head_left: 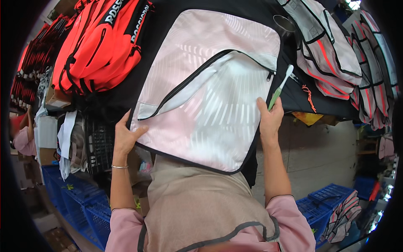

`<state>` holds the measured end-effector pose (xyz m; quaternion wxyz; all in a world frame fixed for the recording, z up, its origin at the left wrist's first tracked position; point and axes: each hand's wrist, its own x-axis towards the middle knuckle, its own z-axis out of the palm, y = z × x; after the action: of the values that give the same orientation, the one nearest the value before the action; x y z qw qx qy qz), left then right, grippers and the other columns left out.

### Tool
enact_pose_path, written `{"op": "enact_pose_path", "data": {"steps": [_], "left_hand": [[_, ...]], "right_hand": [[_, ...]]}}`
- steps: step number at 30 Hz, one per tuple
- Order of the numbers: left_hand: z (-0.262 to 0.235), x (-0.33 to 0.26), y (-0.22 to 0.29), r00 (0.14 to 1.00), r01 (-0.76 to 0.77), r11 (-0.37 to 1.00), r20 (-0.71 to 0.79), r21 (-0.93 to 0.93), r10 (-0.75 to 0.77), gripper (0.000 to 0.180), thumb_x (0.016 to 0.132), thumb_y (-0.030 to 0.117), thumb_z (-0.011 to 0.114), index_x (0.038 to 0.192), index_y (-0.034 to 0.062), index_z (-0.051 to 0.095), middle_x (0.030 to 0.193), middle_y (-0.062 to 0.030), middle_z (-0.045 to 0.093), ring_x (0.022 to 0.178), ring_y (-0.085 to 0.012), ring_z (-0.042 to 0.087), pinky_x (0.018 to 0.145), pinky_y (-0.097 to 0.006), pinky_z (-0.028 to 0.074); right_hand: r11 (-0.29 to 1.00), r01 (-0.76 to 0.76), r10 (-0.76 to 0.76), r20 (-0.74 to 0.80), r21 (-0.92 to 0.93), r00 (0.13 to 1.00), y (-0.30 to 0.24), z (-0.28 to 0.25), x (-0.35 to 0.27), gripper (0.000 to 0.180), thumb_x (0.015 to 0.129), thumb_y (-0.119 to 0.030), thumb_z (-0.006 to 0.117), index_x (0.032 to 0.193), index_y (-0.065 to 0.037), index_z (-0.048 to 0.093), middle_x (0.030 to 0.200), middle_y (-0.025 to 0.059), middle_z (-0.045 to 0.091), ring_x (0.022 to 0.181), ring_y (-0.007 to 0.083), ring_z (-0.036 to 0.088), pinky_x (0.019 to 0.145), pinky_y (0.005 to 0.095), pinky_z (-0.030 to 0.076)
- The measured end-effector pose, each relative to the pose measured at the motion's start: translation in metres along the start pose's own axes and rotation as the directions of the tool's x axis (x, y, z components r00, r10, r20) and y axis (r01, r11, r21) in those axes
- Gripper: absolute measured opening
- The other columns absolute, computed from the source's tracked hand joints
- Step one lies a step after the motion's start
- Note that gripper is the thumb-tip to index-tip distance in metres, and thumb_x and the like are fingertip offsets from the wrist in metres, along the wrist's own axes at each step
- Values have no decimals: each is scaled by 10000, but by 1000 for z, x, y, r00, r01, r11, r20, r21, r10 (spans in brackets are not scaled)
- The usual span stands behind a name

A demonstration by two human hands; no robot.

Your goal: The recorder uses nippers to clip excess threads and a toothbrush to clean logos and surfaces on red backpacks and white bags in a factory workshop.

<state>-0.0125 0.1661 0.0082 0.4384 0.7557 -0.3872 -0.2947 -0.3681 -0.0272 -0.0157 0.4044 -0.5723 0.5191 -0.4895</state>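
A flat pale pink and white fabric panel with black edge binding lies in front of me, its near edge over my apron. A black zipper runs across it in a bent line, and the pocket there gapes a little, showing a pale lining. My left hand grips the panel's lower left corner, thumb on top. My right hand pinches the right edge and also holds a toothbrush with a green handle, white head pointing up. The fingers under the panel are hidden.
Bright red-orange backpacks are piled at the far left of the black-covered table. Grey bags with orange trim lie at the right, near a metal cup and an orange cord. Blue crates stand below. Another person is at far left.
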Motion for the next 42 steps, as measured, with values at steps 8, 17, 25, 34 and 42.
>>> {"op": "enact_pose_path", "data": {"steps": [8,17,25,34,42], "left_hand": [[-44,56,51,990,-139,985,8,107,139,473,723,43,722,1176,-60,635,1021,-91,695,904,-148,624,865,-293,488],[-40,74,-5,976,-89,981,-181,174,120,459,780,141,762,1161,-78,631,1003,-95,696,891,-157,611,865,-294,473],[-37,74,-6,984,-60,994,-160,93,74,405,808,178,771,1102,-73,650,965,-59,686,844,-117,569,828,-278,464],[-32,28,-36,946,-70,993,-310,100,98,763,814,185,729,1455,-29,374,1441,-163,447,1329,-258,422,1128,-350,286],[-1,0,-26,955,209,926,-139,-313,-262,810,805,130,735,1463,-60,302,1426,-182,434,1291,-279,446,1115,-370,308]], "right_hand": [[989,-148,146,85,22,986,-11,-1,-73,352,899,-142,658,1173,26,515,974,101,603,904,170,565,828,298,465],[772,363,-371,94,-521,924,-71,-96,83,335,907,-63,595,1236,-1,587,948,170,564,844,309,566,757,386,452],[184,442,-392,347,-878,852,-77,-63,267,160,908,-115,539,966,-27,660,921,195,672,847,378,677,715,468,529],[-163,524,-79,540,-836,838,-57,-16,343,163,883,-129,538,946,-52,667,925,191,705,863,395,695,717,476,562],[-127,441,-191,458,-889,868,-92,-32,328,164,880,-144,547,962,-92,680,944,174,708,867,378,698,711,455,563]]}}
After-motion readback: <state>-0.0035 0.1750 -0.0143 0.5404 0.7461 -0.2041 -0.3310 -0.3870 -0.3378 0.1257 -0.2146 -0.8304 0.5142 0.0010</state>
